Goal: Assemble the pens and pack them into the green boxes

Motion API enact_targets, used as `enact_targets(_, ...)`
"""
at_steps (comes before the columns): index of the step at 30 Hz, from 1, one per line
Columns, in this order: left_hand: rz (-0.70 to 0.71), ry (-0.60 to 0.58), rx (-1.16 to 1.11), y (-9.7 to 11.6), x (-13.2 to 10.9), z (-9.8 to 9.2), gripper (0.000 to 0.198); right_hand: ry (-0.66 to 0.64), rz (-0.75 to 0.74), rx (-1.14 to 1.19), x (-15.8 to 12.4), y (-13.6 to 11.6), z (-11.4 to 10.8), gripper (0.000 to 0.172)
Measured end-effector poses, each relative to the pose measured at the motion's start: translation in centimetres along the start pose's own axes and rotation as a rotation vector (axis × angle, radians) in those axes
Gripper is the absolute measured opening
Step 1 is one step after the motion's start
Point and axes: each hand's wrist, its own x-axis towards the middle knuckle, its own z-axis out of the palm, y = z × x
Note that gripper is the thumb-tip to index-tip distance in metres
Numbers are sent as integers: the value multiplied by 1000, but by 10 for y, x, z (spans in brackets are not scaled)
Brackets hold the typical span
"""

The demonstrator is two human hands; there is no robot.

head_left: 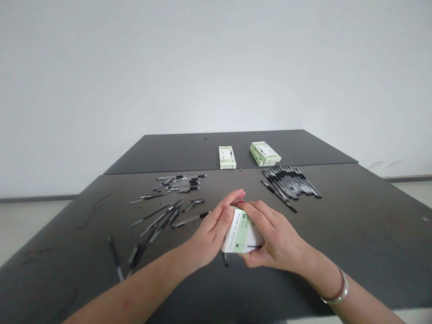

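A small white and green pen box (240, 231) is held between my two hands above the dark table. My left hand (211, 229) presses its fingers and thumb along the box's left side and upper edge. Wrapped round the right side is my right hand (275, 234), thumb underneath and fingers over the top. Part of a dark pen (226, 259) shows just below the box. Close to my left hand lies a pen with a black grip (191, 220). The far end of the box is hidden by my fingers.
Loose pens (162, 220) lie scattered on the left. A neat row of pens (290, 182) lies to the right, with one pen (278, 195) angled beside it. Further back are a single pen box (227, 157) and stacked boxes (265, 153) on the table (182, 150).
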Motion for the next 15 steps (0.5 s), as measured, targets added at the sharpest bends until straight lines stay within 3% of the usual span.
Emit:
enact_targets(3, -12, 13, -12, -3, 3, 4, 47, -1, 73, 37, 3, -3, 5, 77)
enact_targets(7, -27, 127, -38, -6, 9, -2, 51, 2, 237, 23, 12, -5, 13, 74)
enact_targets(10, -31, 127, 149, -8, 14, -9, 54, 20, 328, 35, 22, -2, 17, 73)
enact_targets(13, -61, 147, 288, -12, 28, -23, 51, -20, 433, 189, 28, 11, 14, 84)
enact_targets(15, -91, 183, 222, -17, 44, -38, 50, -105, 542, 386, 30, 26, 9, 74)
